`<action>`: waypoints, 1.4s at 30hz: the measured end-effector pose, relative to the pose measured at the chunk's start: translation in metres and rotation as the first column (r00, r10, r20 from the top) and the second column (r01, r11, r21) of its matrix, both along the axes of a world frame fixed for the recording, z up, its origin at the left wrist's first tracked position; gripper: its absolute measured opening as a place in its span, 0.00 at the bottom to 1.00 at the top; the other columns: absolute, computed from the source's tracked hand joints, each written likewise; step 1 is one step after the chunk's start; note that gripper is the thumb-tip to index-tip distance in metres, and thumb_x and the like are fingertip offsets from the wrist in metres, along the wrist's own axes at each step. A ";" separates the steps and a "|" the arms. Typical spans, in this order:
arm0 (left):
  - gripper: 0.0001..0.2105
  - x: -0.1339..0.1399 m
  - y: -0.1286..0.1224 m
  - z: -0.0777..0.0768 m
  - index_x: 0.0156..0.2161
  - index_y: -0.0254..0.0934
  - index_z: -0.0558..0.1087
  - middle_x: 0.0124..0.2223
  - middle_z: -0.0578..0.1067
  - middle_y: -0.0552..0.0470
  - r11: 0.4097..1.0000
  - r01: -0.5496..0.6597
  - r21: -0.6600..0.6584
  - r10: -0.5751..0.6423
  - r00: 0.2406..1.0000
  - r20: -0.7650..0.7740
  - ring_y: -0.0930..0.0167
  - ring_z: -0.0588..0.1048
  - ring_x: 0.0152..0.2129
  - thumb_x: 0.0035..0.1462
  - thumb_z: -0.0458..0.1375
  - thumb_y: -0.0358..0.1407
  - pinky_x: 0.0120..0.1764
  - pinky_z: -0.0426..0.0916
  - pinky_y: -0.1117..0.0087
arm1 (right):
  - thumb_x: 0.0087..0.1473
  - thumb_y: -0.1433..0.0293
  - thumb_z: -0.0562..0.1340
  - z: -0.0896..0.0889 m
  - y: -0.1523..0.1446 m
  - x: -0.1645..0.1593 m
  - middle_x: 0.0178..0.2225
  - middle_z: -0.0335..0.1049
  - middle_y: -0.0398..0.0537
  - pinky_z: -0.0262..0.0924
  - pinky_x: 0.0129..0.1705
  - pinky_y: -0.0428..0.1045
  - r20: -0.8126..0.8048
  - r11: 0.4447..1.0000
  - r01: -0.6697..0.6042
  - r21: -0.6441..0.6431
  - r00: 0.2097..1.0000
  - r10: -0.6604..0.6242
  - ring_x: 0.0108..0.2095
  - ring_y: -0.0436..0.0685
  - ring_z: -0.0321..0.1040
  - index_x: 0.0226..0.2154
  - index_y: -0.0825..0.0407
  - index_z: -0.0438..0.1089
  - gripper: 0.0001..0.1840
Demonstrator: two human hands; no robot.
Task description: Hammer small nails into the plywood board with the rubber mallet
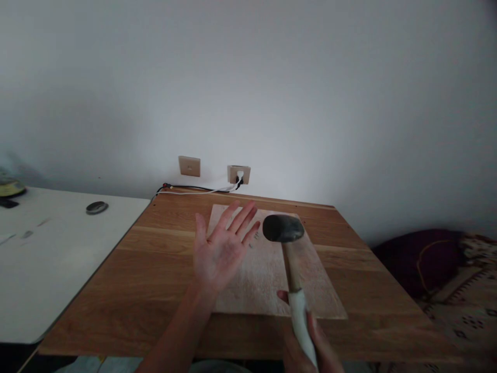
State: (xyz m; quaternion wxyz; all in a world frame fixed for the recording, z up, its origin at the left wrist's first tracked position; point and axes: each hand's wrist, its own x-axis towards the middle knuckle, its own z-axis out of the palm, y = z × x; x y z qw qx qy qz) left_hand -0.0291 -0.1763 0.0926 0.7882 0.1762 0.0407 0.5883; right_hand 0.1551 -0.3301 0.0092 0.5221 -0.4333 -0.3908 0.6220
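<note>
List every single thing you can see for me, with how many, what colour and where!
Mallet: one, dark head, white grip, in right hand
Board: one, pale, on wooden table
Tiny bits: several, greyish, on board, too small to name
Wooden table: one, brown, against wall
Wall: one, whitish, behind
Wall plates: two, beige, on wall
Plugs: two, white and black, in right plate
Cables: white and black, along wooden table's back
White table: one, left
Oval thing: one, dark grey, on white table
Fabrics: purple and patterned, right
Left hand: one, bare, open above board
Right hand: one, bare, around grip
</note>
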 end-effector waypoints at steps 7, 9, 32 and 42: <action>0.34 -0.003 0.003 -0.001 0.57 0.37 0.77 0.59 0.77 0.39 0.994 -0.053 -0.092 0.050 0.998 -0.037 0.57 0.69 0.63 0.67 0.44 0.63 0.65 0.61 0.54 | 0.62 0.48 0.65 -0.006 0.009 -0.006 0.14 0.46 0.28 0.49 0.15 0.35 -0.697 0.942 -0.320 -0.106 0.699 0.159 0.10 0.39 0.30 0.55 0.38 0.78 0.23; 0.29 -0.005 0.008 -0.007 0.51 0.36 0.78 0.49 0.80 0.41 0.986 -0.073 -0.150 0.065 0.996 -0.058 0.62 0.77 0.50 0.69 0.48 0.59 0.55 0.69 0.60 | 0.63 0.48 0.64 -0.005 0.009 -0.009 0.12 0.44 0.28 0.52 0.16 0.35 -0.708 0.947 -0.310 -0.085 0.688 0.161 0.10 0.40 0.31 0.55 0.38 0.78 0.23; 0.21 0.016 -0.016 -0.049 0.41 0.34 0.76 0.32 0.76 0.51 0.970 0.075 0.231 0.097 0.751 -0.653 0.70 0.77 0.29 0.58 0.68 0.53 0.37 0.73 0.69 | 0.55 0.41 0.66 0.023 0.079 -0.004 0.40 0.80 0.51 0.72 0.43 0.55 -0.099 0.890 0.431 0.151 0.902 -0.420 0.44 0.62 0.76 0.45 0.48 0.79 0.30; 0.12 -0.017 -0.011 -0.024 0.43 0.38 0.71 0.35 0.75 0.52 0.834 0.050 0.550 0.538 0.156 -0.829 0.69 0.76 0.30 0.68 0.55 0.45 0.33 0.72 0.70 | 0.63 0.41 0.54 0.087 0.140 -0.005 0.62 0.72 0.50 0.54 0.69 0.63 -0.652 0.905 0.394 0.162 0.731 -0.202 0.65 0.60 0.66 0.58 0.41 0.74 0.33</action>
